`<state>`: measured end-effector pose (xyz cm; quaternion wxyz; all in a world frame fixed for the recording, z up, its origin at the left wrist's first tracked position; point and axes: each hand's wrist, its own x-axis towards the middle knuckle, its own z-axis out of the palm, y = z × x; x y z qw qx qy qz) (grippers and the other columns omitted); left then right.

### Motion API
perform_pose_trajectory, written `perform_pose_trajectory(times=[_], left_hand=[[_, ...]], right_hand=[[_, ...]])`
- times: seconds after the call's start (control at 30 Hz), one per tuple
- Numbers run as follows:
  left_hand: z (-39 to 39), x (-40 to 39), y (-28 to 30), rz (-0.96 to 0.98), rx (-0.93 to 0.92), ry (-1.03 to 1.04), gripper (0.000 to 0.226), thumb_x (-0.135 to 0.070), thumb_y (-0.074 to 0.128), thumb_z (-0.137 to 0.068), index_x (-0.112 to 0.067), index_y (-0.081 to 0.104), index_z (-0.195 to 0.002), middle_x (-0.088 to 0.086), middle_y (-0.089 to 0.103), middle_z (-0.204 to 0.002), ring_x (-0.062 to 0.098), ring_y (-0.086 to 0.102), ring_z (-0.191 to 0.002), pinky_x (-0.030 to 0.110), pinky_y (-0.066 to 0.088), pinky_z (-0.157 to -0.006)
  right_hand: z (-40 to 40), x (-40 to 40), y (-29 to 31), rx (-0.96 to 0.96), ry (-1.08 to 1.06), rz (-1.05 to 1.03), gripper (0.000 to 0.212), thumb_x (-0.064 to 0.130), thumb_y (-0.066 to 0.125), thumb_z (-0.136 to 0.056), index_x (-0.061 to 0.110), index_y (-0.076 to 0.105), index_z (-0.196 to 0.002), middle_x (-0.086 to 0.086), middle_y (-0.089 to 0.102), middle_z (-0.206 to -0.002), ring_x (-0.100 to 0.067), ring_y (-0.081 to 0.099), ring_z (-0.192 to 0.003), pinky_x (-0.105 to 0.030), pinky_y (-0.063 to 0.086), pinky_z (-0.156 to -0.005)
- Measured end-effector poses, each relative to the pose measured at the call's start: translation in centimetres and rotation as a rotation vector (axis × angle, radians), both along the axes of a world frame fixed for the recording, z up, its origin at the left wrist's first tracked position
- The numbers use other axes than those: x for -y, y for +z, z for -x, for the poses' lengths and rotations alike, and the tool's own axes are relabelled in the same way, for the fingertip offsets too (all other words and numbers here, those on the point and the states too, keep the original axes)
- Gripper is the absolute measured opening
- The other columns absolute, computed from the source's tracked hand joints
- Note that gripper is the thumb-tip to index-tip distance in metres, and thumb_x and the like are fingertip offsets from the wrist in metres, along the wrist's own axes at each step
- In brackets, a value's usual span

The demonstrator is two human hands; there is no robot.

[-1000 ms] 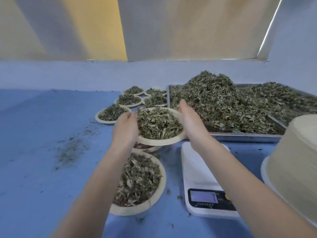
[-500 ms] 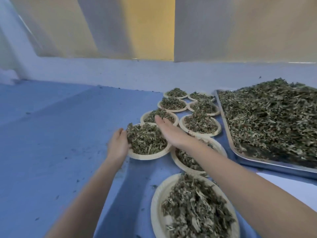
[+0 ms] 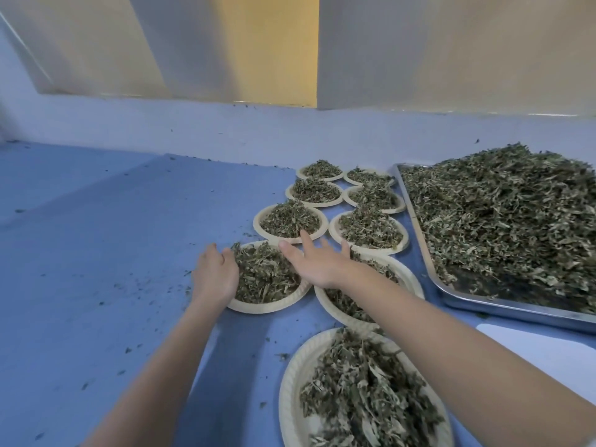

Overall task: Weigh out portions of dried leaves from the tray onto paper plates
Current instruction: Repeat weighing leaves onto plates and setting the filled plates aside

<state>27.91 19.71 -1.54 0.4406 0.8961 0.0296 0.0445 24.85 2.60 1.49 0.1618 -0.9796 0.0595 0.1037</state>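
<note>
Your left hand point(image 3: 215, 276) grips the left rim of a filled paper plate point(image 3: 258, 307), fingers curled over the edge into the leaves, while your right hand point(image 3: 314, 262) lies with its fingers straight and spread over the plate's far right side, fingertips reaching toward the neighbouring plates. From there, take in the scene by size. The blue counter point(image 3: 96, 253) carries everything and runs back to a pale blue wall point(image 3: 193, 127). On the right sits the metal tray point(image 3: 503, 309), heaped with a large mound of dried leaves point(image 3: 503, 221) that rises well above its rim. The nearest plate point(image 3: 292, 382) lies at the bottom of the view, piled with leaves and partly under your right forearm. Just beyond it, another plate point(image 3: 335, 309) is largely hidden by that same arm. The plate you hold rests on the counter to the left of that one, rims touching or nearly so. Behind it, six smaller-looking portions stand in two columns running back toward the wall: the left column begins with a plate point(image 3: 267, 232) just beyond your right fingertips, and the right column point(image 3: 371, 227) runs just beside the tray's left edge. Loose leaf crumbs point(image 3: 142, 285) speckle the counter to the left of your left hand.
</note>
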Motion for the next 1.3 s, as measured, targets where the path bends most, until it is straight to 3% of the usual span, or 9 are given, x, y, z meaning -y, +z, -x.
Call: perform_pose_trajectory(times=[0.23, 0.37, 0.43, 0.5, 0.6, 0.8, 0.93, 1.03, 1.3], left_hand=[[5.0, 3.3, 5.1, 0.035, 0.214, -0.184, 0.051, -0.031, 0.027, -0.103, -0.013, 0.02, -0.149, 0.003, 0.02, -0.157, 0.017, 0.019, -0.143, 0.03, 0.017, -0.109], [9.6, 8.5, 9.3, 0.052, 0.263, -0.426, 0.042, -0.023, 0.033, -0.101, -0.018, 0.039, -0.142, 0.0, 0.042, -0.145, 0.014, 0.047, -0.121, 0.021, 0.033, -0.096], [12.1, 11.3, 11.7, 0.048, 0.249, -0.558, 0.033, -0.006, 0.038, -0.093, -0.016, 0.061, -0.115, 0.004, 0.062, -0.114, 0.014, 0.053, -0.085, 0.025, 0.041, -0.075], [15.1, 14.4, 13.6, -0.048, 0.232, -0.703, 0.03, 0.007, 0.04, -0.081, -0.014, 0.061, -0.076, 0.006, 0.061, -0.077, 0.02, 0.046, -0.072, 0.032, 0.039, -0.067], [20.0, 19.6, 15.7, -0.177, 0.215, -0.891, 0.024, 0.009, 0.039, -0.079, -0.008, 0.051, -0.067, 0.011, 0.049, -0.065, 0.022, 0.041, -0.066, 0.028, 0.031, -0.06], [28.3, 29.1, 16.6, -0.189, 0.28, -1.106, 0.025, 0.005, 0.038, -0.079, -0.005, 0.061, -0.085, 0.012, 0.048, -0.065, 0.023, 0.037, -0.057, 0.027, 0.027, -0.052], [30.9, 33.7, 15.1, -0.184, 0.261, -1.16, 0.014, -0.007, 0.045, -0.084, -0.02, 0.049, -0.086, 0.006, 0.05, -0.086, 0.02, 0.044, -0.078, 0.029, 0.032, -0.068], [31.5, 35.7, 13.7, -0.18, 0.236, -1.116, 0.016, -0.016, 0.054, -0.088, -0.019, 0.06, -0.102, 0.006, 0.056, -0.106, 0.022, 0.054, -0.092, 0.028, 0.036, -0.072], [31.2, 36.6, 13.7, -0.283, 0.419, -1.031, 0.025, 0.003, 0.055, -0.078, -0.022, 0.052, -0.078, 0.001, 0.052, -0.079, 0.018, 0.041, -0.07, 0.026, 0.033, -0.064]], right_hand=[[4.7, 0.8, 3.9, 0.243, 0.009, -0.099, 0.072, 0.064, 0.001, -0.093, 0.025, 0.0, -0.153, 0.001, 0.019, -0.158, -0.018, -0.003, -0.147, -0.05, -0.011, -0.115], [9.9, 2.2, 8.2, 0.383, -0.019, -0.075, 0.056, 0.05, 0.013, -0.101, 0.023, 0.034, -0.145, -0.003, 0.043, -0.146, -0.024, 0.035, -0.137, -0.046, 0.018, -0.114], [13.5, 4.1, 10.4, 0.447, -0.058, -0.012, 0.046, 0.039, 0.023, -0.103, 0.016, 0.063, -0.105, -0.008, 0.066, -0.103, -0.023, 0.06, -0.098, -0.036, 0.044, -0.088], [17.4, 6.8, 12.2, 0.453, -0.121, 0.081, 0.041, 0.028, 0.032, -0.101, 0.015, 0.052, -0.067, -0.003, 0.055, -0.068, -0.018, 0.054, -0.065, -0.029, 0.042, -0.06], [23.6, 11.0, 14.6, 0.37, -0.24, 0.214, 0.033, 0.012, 0.04, -0.092, 0.015, 0.044, -0.06, -0.001, 0.047, -0.06, -0.016, 0.046, -0.056, -0.025, 0.032, -0.046], [33.5, 19.1, 15.7, 0.312, -0.446, 0.334, 0.028, 0.013, 0.039, -0.094, 0.008, 0.057, -0.072, -0.004, 0.053, -0.066, -0.021, 0.051, -0.065, -0.029, 0.039, -0.055], [37.8, 24.0, 14.2, 0.355, -0.51, 0.338, 0.031, 0.024, 0.042, -0.096, 0.01, 0.069, -0.101, -0.007, 0.068, -0.098, -0.026, 0.06, -0.093, -0.034, 0.049, -0.079], [39.7, 27.2, 12.3, 0.341, -0.566, 0.354, 0.023, 0.03, 0.048, -0.094, 0.018, 0.066, -0.09, -0.004, 0.067, -0.1, -0.027, 0.059, -0.096, -0.035, 0.048, -0.079], [41.0, 30.8, 11.1, 0.465, -0.595, 0.207, 0.027, 0.032, 0.061, -0.091, 0.026, 0.066, -0.117, 0.0, 0.065, -0.118, -0.02, 0.058, -0.105, -0.04, 0.047, -0.092]])
